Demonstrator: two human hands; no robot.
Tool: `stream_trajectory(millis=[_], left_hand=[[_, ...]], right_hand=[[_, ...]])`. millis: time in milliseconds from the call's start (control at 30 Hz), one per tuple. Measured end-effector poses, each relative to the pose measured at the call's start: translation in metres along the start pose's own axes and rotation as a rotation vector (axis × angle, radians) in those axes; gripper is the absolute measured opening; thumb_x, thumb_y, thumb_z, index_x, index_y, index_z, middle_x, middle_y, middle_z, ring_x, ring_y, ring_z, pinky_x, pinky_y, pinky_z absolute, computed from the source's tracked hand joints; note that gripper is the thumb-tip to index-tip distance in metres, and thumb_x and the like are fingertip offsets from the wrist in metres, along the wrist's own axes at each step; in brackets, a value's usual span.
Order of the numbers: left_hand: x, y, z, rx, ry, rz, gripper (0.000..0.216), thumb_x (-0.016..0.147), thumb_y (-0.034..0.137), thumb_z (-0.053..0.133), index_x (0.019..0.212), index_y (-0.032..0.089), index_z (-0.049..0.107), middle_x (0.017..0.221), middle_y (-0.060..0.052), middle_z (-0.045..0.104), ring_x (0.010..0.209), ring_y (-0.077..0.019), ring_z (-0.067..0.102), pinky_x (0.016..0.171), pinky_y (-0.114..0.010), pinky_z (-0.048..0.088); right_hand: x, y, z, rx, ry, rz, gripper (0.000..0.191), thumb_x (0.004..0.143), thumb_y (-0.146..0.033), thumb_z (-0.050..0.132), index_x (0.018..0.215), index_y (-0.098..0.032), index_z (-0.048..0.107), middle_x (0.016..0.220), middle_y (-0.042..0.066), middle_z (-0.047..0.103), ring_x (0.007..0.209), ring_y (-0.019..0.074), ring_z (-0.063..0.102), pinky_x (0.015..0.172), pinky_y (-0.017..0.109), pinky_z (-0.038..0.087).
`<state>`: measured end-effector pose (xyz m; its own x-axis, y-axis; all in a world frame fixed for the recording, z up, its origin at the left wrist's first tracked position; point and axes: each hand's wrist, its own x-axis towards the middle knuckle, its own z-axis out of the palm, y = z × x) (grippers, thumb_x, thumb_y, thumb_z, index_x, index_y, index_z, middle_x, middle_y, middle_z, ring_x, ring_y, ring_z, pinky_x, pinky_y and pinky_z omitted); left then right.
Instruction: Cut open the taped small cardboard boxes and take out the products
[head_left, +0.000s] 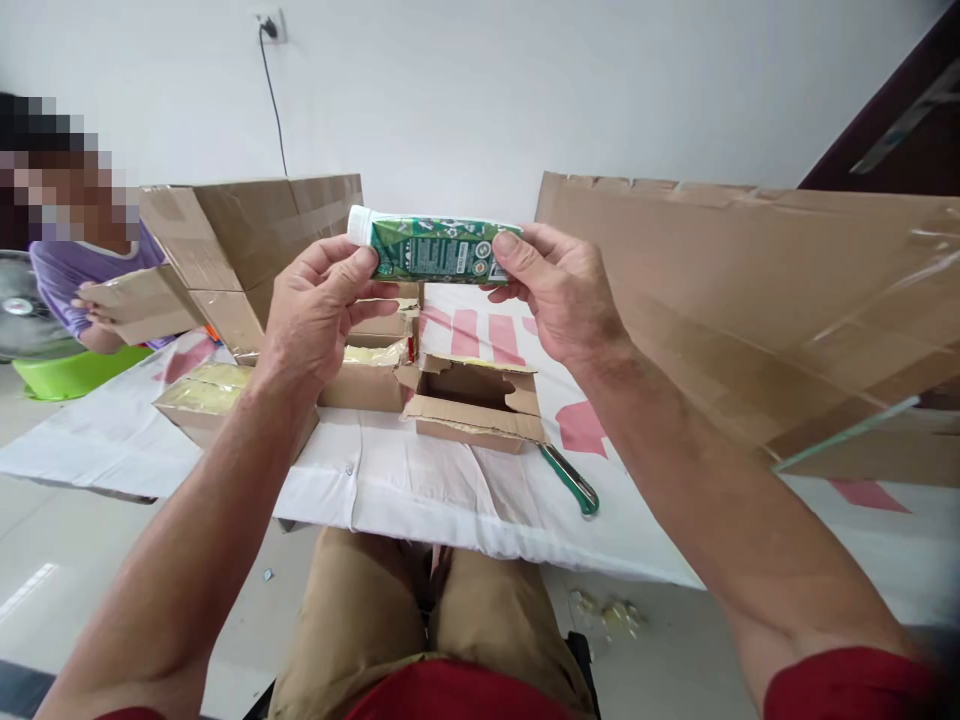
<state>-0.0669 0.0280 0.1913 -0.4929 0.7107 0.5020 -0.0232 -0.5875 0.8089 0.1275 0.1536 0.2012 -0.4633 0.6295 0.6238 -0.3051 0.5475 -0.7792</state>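
Tube, green-printed, held up over worktop, long axis side to side, spanning both hands. Left hand pinching just beside white cap; right hand pinching opposite end; each grip firm-looking. Open box sits below tube, long side roughly parallel; right grip looks nearer. Cutter by box's near right corner.

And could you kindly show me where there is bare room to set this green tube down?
The green tube could lie on bare cloth in front of the open box, left of the cutter; another patch lies behind that box, left of the large cardboard. The left side is crowded by the taped box and tall carton.
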Motion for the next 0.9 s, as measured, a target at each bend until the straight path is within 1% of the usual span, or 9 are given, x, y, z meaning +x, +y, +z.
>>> stream_trajectory(millis=[100,233,367,500,633,733,800,833,900], left_hand=[[-0.023,-0.002,-0.015,0.026,0.029,-0.029,0.034,0.077,0.038,0.089,0.095,0.018,0.069,0.087,-0.002,0.073,0.076,-0.0169,0.074,0.067,-0.028,0.064],[-0.086,-0.036,-0.068,0.041,0.091,-0.282,0.047,0.069,0.043,0.094,0.103,0.018,0.074,0.11,-0.009,0.075,0.089,-0.0195,0.074,0.07,-0.028,0.065],[-0.154,-0.085,-0.131,0.076,0.294,-0.612,0.048,0.06,0.04,0.097,0.094,0.015,0.075,0.091,-0.007,0.073,0.075,-0.0163,0.071,0.059,-0.024,0.059],[-0.176,-0.122,-0.165,0.164,0.343,-0.673,0.044,0.056,0.039,0.094,0.084,0.014,0.07,0.079,-0.009,0.071,0.066,-0.0187,0.07,0.06,-0.031,0.06],[-0.158,-0.143,-0.173,0.316,0.357,-0.587,0.041,0.063,0.043,0.085,0.089,0.015,0.07,0.085,-0.012,0.072,0.074,-0.0243,0.072,0.071,-0.044,0.064],[-0.142,-0.142,-0.172,0.451,0.348,-0.447,0.04,0.065,0.035,0.084,0.101,0.019,0.074,0.12,-0.016,0.072,0.116,-0.0336,0.068,0.102,-0.055,0.057],[-0.132,-0.13,-0.175,0.664,0.264,-0.247,0.038,0.07,0.028,0.082,0.107,0.024,0.076,0.142,-0.013,0.064,0.143,-0.0354,0.051,0.121,-0.057,0.04],[-0.126,-0.122,-0.179,0.829,0.197,-0.107,0.035,0.075,0.026,0.079,0.11,0.026,0.076,0.147,-0.012,0.061,0.149,-0.0354,0.045,0.125,-0.057,0.033],[-0.113,-0.102,-0.188,1.201,0.091,0.179,0.03,0.084,0.024,0.072,0.114,0.028,0.076,0.149,-0.012,0.061,0.149,-0.0375,0.046,0.124,-0.061,0.031]], right_hand=[[-0.024,-0.003,0.01,-0.015,-0.042,0.02,0.048,0.083,-0.054,0.084,0.111,-0.017,0.071,0.1,0.003,0.074,0.085,0.0147,0.071,0.065,0.023,0.06],[-0.084,0.018,0.041,-0.133,-0.181,0.122,0.044,0.084,-0.044,0.082,0.117,-0.018,0.068,0.109,0.007,0.076,0.076,0.0153,0.068,0.061,0.028,0.059],[-0.15,0.072,0.087,-0.4,-0.246,0.286,0.041,0.08,-0.032,0.077,0.119,-0.022,0.067,0.094,0.005,0.076,0.076,0.0199,0.068,0.071,0.033,0.057],[-0.183,0.136,0.124,-0.38,-0.288,0.418,0.041,0.08,-0.033,0.07,0.12,-0.022,0.065,0.089,0.004,0.076,0.076,0.0223,0.07,0.076,0.036,0.057],[-0.177,0.189,0.139,-0.295,-0.182,0.51,0.045,0.079,-0.041,0.068,0.119,-0.02,0.063,0.09,0.006,0.077,0.076,0.0236,0.069,0.077,0.038,0.057],[-0.166,0.22,0.146,-0.288,-0.096,0.527,0.046,0.078,-0.043,0.067,0.118,-0.02,0.062,0.102,0.01,0.078,0.074,0.0226,0.068,0.075,0.038,0.057],[-0.16,0.238,0.151,-0.285,-0.062,0.53,0.046,0.078,-0.042,0.066,0.118,-0.019,0.061,0.105,0.011,0.077,0.075,0.0221,0.068,0.076,0.037,0.057],[-0.158,0.246,0.154,-0.277,-0.045,0.529,0.046,0.078,-0.042,0.066,0.119,-0.019,0.061,0.103,0.011,0.077,0.076,0.0219,0.068,0.077,0.037,0.057],[-0.152,0.261,0.156,-0.257,-0.013,0.522,0.046,0.08,-0.042,0.066,0.12,-0.02,0.06,0.098,0.008,0.077,0.079,0.0216,0.068,0.08,0.036,0.057]])
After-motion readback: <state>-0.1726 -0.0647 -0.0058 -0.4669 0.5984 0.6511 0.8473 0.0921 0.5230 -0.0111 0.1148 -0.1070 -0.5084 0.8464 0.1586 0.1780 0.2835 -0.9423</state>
